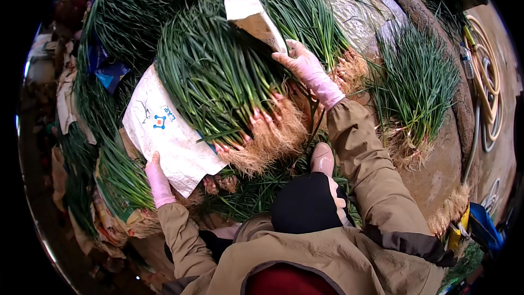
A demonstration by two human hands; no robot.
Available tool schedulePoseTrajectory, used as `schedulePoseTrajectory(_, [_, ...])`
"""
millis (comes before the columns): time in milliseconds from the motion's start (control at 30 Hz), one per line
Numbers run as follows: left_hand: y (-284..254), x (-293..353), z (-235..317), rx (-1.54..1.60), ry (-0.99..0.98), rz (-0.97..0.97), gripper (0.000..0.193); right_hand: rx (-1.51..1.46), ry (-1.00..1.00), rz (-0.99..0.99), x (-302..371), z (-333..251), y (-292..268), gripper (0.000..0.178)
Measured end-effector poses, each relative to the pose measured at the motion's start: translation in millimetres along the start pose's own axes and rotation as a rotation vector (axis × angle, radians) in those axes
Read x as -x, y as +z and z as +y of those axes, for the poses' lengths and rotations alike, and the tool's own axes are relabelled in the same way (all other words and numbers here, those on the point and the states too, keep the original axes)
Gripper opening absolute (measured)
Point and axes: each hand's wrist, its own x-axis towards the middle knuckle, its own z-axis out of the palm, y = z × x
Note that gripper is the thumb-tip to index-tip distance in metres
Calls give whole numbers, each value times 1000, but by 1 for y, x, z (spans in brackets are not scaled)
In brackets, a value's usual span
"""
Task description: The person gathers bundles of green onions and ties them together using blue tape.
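A big bunch of green onions (218, 76) with long green leaves and pale brown roots lies across a white woven sack sheet (188, 155) in front of me. My left hand (157, 180), in a pink glove, pinches the sheet's near left edge, thumb on top and the other fingers hidden beneath. At the far right side, my right hand (307, 68), also in a pink glove, grips the raised white flap (245, 0) of the sack material, which stands up beside the leaves. The sheet's middle is hidden under the onions.
More green onions lie behind (305, 11), at the left (123, 169) and in a separate bunch (417, 82) at the right. A coiled hose (486, 87) lies beyond a raised ledge (456, 60). My boot (322, 158) stands close to the roots. A blue bag (486, 226) sits lower right.
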Motion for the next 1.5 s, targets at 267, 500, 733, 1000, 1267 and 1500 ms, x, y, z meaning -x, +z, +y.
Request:
schedulePoseTrajectory(267, [-29, -4, -37, -5, -98, -10, 27, -161, 240, 100, 163, -42, -152, 30])
schedulePoseTrajectory(500, [-25, -25, -83, -66, -35, -41, 31, -585, 157, -91, 199, -132, -107, 32])
schedulePoseTrajectory(733, [-18, 1, -70, -278, 100, -112, 29, -423, 332, -959, 269, -243, 95, 34])
schedulePoseTrajectory(1000, [-78, 72, -64, 155, 217, -52, 21, 675, -269, -1240, 404, -16, 183, 29])
schedulePoseTrajectory(1267, [-103, 224, -97, 414, 61, -94, 17, 1199, -97, -1225, 396, -31, 153, 44])
schedulePoseTrajectory(1500, [-29, 245, -98, 503, -23, -369, 18, 1657, -621, -621, 255, 71, 119, 22])
